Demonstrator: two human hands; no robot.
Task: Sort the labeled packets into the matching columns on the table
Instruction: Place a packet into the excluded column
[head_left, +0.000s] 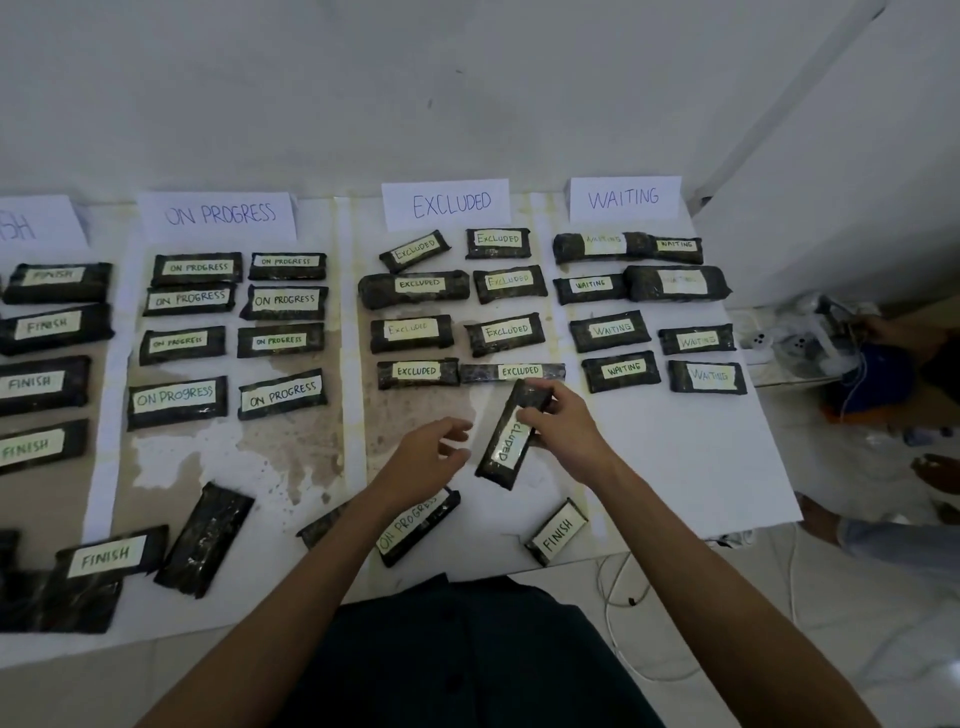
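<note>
The right hand (563, 431) grips a dark packet (511, 434) labelled "excluded", held just below the EXCLUDED sign (445, 203) column on the worktop (691, 452); the left hand (434, 454), fingers relaxed, hovers beside the packet.

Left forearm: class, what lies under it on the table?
An ON PROGRESS packet lies under the left forearm, partly covered by it. A second dark packet pokes out on the other side; its label, if any, is hidden.

table (675, 467): white, stained | beyond left hand (426, 457) and right hand (566, 431): header sheets (445, 203), packet rows (414, 288) in columns | nearer than left hand: ON PROGRESS packet (426, 519), unlabelled packet (205, 540) | nearer than right hand: FINISH packet (557, 531)
</note>
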